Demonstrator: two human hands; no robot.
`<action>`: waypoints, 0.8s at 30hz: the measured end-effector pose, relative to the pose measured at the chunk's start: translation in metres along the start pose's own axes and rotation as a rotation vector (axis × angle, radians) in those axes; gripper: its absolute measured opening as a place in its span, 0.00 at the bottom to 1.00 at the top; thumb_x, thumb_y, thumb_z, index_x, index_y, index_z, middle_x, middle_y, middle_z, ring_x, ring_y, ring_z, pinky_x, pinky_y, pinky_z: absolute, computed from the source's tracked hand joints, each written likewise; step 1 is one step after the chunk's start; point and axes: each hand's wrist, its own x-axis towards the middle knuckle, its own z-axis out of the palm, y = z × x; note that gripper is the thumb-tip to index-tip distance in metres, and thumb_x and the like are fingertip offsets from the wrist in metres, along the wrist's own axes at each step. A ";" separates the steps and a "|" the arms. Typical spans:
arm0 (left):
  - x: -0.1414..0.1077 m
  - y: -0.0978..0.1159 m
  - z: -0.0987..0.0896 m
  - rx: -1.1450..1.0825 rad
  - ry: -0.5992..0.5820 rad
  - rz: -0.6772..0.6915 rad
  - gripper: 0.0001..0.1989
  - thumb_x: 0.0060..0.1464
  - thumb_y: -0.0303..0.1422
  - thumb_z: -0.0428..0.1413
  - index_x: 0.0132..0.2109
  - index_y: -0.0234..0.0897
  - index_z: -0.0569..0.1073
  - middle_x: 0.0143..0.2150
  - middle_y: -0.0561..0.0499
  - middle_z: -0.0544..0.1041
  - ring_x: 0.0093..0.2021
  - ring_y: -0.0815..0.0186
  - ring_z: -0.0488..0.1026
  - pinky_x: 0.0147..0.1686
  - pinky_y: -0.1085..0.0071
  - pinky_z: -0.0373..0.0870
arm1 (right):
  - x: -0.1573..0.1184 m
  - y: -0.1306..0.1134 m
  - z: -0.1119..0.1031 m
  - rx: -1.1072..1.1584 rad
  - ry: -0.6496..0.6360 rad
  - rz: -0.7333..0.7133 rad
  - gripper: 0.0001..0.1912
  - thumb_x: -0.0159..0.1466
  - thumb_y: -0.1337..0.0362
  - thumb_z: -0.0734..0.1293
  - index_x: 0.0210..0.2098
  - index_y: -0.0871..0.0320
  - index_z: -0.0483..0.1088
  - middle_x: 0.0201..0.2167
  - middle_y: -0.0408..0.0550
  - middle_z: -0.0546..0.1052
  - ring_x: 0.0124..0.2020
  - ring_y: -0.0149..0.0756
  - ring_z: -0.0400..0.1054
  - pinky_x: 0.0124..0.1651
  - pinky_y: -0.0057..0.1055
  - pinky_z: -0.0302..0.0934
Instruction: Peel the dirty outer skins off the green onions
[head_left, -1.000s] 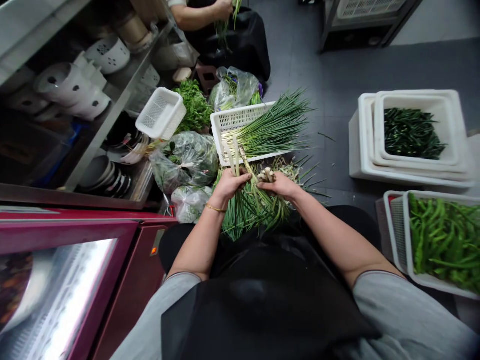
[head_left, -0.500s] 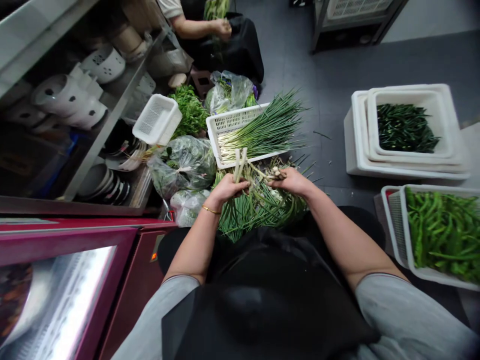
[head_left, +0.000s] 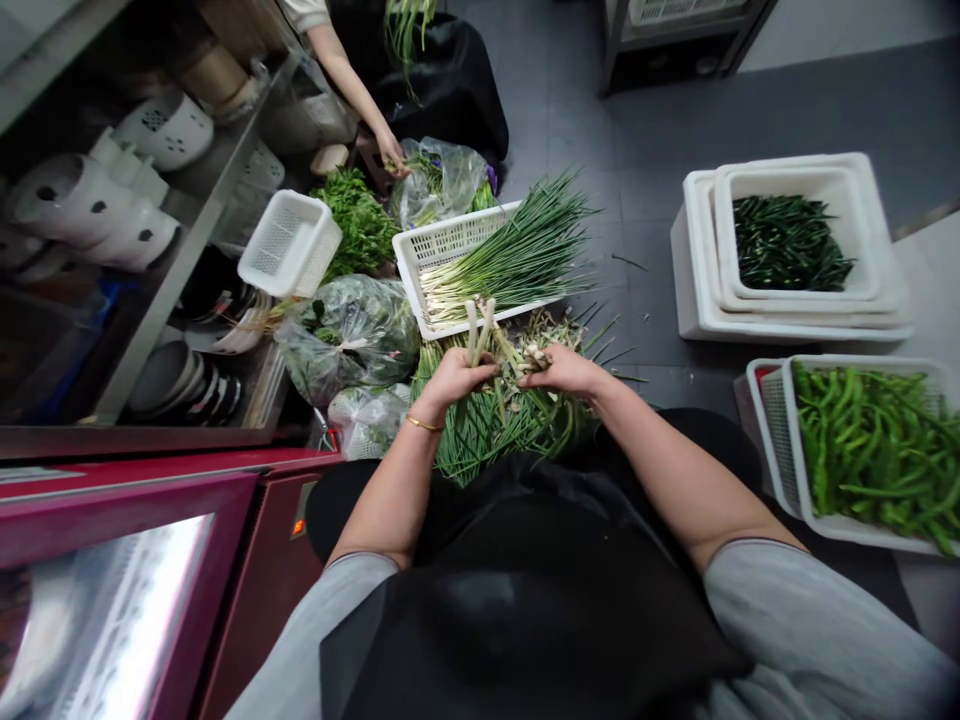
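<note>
Closest to me, my left hand (head_left: 459,376) has its fingers curled, thumb pressed across a few pale stalks (head_left: 478,330) that poke up above the fist. My right hand (head_left: 562,370), at three o'clock from it, has thumb and fingers closed on a cluster of pale bulbs (head_left: 534,358); I can't tell how its hidden fingers sit. The two hands are apart, with loose stems between them.

Right below both hands lies a messy pile (head_left: 487,430) of long green onions. At twelve o'clock, just past the hands, the white basket (head_left: 450,240) carries a neat bunch (head_left: 517,255), white ends to the left, green tips hanging over the right side.

At nine o'clock I have a small bag (head_left: 371,420), and at ten a bigger clear bag (head_left: 352,335) of greens, with a small basket (head_left: 289,245) and leafy greens (head_left: 360,222) beyond. The green peppers (head_left: 877,450) sit in a crate (head_left: 795,440) between three and four o'clock; at two, stacked bins (head_left: 697,250) hold dark green pieces (head_left: 787,245).

Farthest off, at eleven, a co-worker's hand (head_left: 391,155) reaches down beside another bag (head_left: 446,185).
</note>
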 end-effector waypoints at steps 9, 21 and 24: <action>-0.011 -0.016 -0.091 -0.112 0.335 -0.104 0.08 0.35 0.31 0.62 0.21 0.34 0.70 0.14 0.58 0.61 0.13 0.77 0.52 0.13 0.78 0.44 | -0.028 0.000 -0.066 -0.361 -0.214 0.061 0.18 0.43 0.51 0.74 0.17 0.59 0.68 0.16 0.39 0.64 0.21 0.27 0.54 0.25 0.27 0.47; -0.005 -0.005 0.003 -0.230 0.231 -0.052 0.25 0.39 0.41 0.67 0.44 0.30 0.77 0.18 0.58 0.65 0.15 0.78 0.51 0.14 0.77 0.45 | -0.003 0.004 -0.012 0.054 0.062 0.066 0.22 0.39 0.52 0.77 0.23 0.62 0.71 0.20 0.39 0.68 0.22 0.25 0.57 0.29 0.27 0.51; 0.001 0.005 0.026 -0.349 0.240 0.018 0.21 0.36 0.41 0.69 0.35 0.30 0.77 0.17 0.58 0.64 0.15 0.78 0.53 0.14 0.76 0.47 | 0.004 -0.002 0.018 0.097 0.012 0.034 0.20 0.40 0.53 0.76 0.25 0.63 0.73 0.20 0.39 0.69 0.21 0.25 0.56 0.28 0.27 0.50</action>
